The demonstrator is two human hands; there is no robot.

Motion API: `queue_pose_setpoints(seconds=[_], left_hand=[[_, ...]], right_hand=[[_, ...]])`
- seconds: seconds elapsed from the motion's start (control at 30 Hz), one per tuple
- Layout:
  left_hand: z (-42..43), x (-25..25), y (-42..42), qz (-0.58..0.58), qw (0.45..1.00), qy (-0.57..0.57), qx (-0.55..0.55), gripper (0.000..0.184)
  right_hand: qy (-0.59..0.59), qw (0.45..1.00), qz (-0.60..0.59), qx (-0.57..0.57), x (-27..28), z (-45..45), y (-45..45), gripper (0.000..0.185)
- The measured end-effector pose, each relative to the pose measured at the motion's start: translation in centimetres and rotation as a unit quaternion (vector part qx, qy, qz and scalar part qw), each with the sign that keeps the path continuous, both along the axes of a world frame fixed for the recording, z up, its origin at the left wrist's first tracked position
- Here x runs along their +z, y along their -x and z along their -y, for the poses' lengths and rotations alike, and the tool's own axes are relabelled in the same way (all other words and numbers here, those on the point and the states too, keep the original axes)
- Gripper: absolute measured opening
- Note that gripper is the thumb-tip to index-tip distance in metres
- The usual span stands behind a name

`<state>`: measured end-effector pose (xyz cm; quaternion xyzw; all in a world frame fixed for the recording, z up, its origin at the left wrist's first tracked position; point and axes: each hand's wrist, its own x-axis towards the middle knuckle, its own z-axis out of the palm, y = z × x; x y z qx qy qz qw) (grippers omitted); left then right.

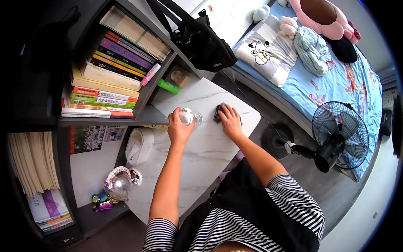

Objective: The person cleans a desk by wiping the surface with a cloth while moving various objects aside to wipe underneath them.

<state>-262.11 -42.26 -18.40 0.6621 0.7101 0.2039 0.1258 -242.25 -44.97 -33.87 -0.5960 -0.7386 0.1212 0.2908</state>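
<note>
My left hand is closed around a small clear jar with a white lid. The jar is tilted over the marble-patterned tabletop. Toward the table's right end, my right hand presses down on a bunched dark grey cloth, fingers curved over it. Part of the cloth is hidden under the palm. Behind my left hand, a green container and a round brownish object stand at the shelf's foot.
A shelf of books rises on the left. Below it are a white holder and a shiny globe-like toy. A black bag hangs from the shelf. Right of the table stand a black fan with its cord and a bed.
</note>
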Motion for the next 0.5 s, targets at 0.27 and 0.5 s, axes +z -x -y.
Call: queue_pose_setpoints(seconds=[0.27,0.5], left_hand=[[-1.6,-0.9,-0.6,-0.004,1.0,0.01,0.007,0.074],[-1.7,-0.8,-0.4,0.001,1.0,0.017,0.024,0.075]], right_hand=[[-0.038,0.998,-0.047,-0.023,-1.9,-12.2,0.4,0.04],[0.019,0.983,-0.184,-0.013,-2.0,-18.3,2.5,0.035]])
